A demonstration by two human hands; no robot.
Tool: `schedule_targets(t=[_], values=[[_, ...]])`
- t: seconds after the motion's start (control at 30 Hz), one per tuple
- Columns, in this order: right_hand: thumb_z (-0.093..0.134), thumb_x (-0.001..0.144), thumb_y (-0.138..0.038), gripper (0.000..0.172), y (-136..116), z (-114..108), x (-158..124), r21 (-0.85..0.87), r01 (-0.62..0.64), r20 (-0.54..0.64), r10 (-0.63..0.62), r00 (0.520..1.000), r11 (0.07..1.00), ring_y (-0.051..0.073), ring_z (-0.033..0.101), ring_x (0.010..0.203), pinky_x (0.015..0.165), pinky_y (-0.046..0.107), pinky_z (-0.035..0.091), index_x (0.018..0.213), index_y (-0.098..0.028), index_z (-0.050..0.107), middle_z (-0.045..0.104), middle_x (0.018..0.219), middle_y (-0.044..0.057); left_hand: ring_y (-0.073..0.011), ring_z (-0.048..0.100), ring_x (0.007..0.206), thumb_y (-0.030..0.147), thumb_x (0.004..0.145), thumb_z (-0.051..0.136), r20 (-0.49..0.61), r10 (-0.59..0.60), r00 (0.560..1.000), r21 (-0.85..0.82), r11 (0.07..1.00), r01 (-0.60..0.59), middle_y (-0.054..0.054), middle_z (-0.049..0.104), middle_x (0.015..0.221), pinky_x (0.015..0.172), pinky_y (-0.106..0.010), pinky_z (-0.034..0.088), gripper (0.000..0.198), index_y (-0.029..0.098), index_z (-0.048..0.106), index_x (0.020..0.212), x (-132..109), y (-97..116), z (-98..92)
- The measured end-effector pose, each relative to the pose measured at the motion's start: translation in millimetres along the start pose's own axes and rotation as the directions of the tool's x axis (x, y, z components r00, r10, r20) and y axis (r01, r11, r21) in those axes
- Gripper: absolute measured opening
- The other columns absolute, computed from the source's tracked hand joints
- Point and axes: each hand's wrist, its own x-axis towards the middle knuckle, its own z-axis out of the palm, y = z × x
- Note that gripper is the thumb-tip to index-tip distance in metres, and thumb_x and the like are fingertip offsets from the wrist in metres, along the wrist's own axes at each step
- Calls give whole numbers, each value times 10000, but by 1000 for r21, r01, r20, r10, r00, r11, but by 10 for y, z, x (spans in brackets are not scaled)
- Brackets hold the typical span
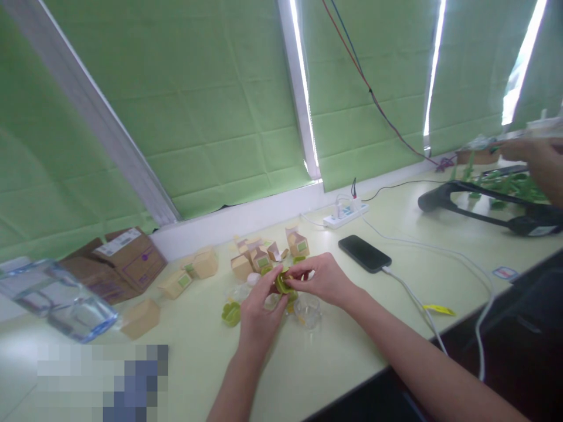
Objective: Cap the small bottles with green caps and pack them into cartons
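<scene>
Over the pale yellow-green table (334,351), my left hand (259,308) and my right hand (319,276) meet around a small olive-green round piece (282,283). Fingertips of both hands pinch it from either side. Another green flower-shaped piece (231,313) lies on the table just left of my left hand. A clear plastic cup-like piece (308,310) sits under my right wrist. Behind the hands stand several small tan cardboard boxes with green labels (259,255).
A black phone (364,253) on a white cable lies to the right, a white power strip (345,215) behind it. A brown carton (127,255) and clear bottles (57,299) are at the left. Another person's hand (539,161) works at far right near a black headset (488,202).
</scene>
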Motion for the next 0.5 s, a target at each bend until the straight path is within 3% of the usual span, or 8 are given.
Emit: schedule_targets(t=[0.3,0.5], values=[[648,831,-298,256,-49,-40,22,-70,16,92,-9,996,997,92,508,531,518,196,362,638,-150,726,601,544,-33,-242,666,1123,140,817,674,10,100,995,137,985,-100,-79,688,1242,986,-418,551,544,257,564,1337,-10,19,-24],[654,823,-321,237,-12,-25,7,-20,-32,91,34,995,999,103,530,543,516,201,380,704,-148,763,635,579,-28,-231,665,1127,110,815,667,-2,124,992,143,982,-122,-72,686,1251,997,-413,545,547,256,564,1332,0,60,-7]])
